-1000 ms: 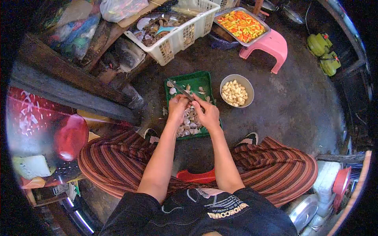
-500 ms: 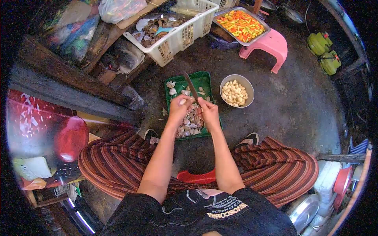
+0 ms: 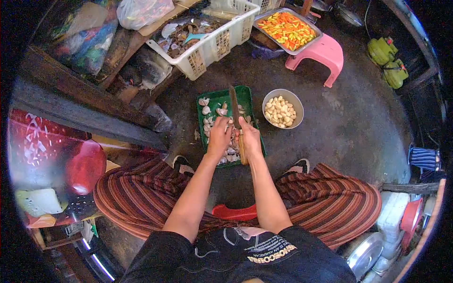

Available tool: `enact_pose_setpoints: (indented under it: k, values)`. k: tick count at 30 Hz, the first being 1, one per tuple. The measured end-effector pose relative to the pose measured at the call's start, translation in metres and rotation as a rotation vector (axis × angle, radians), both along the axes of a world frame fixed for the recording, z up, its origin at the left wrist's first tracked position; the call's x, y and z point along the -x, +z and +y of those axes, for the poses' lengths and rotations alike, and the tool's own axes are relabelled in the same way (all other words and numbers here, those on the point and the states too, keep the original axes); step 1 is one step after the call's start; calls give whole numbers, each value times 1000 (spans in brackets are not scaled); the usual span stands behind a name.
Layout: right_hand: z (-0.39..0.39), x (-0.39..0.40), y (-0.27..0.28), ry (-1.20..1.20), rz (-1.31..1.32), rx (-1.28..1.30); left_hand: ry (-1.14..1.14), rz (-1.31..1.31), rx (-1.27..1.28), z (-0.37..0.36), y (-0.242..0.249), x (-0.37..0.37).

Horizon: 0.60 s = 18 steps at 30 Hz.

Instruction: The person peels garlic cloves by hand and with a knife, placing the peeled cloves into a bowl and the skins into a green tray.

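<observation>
Watching from close by, I see loose garlic (image 3: 206, 110) along the left of the green tray (image 3: 217, 99), then the left hand (image 3: 219, 137), seemingly pinching a garlic clove (image 3: 230, 121) at its fingertips. Those are best kept clear of the edge of the knife (image 3: 234, 101), whose wooden handle (image 3: 243, 150) the right hand (image 3: 250, 137) grips, blade pointing far; short, light strokes would suit. Right of the tray, a bowl (image 3: 300, 104) holds peeled cloves (image 3: 280, 112).

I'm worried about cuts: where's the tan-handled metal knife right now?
In the head view, the tan-handled metal knife is in the right hand, blade pointing forward over the green rectangular tray, beside the left hand.
</observation>
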State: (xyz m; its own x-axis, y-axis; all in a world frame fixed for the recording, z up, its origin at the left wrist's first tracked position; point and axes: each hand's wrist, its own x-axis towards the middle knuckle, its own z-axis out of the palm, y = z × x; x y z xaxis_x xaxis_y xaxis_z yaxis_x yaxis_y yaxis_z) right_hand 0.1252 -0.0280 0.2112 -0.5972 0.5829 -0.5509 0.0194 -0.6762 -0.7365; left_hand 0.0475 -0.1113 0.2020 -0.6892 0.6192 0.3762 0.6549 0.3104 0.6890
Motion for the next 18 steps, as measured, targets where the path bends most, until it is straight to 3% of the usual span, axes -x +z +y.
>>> enact_pose_setpoints:
  k: [9,12,14,18]
  values:
    - [1,-2,4,16,-12,10,73,-105,-162,-1,-7,-7]
    - [0,-1,1,-20,-10,103,120,-272,-136,-1,-9,-10]
    - [1,-1,0,-30,52,181,128,-633,-287,1,-3,-13]
    - [1,-1,-2,-7,18,189,155,-837,-349,3,-8,-11]
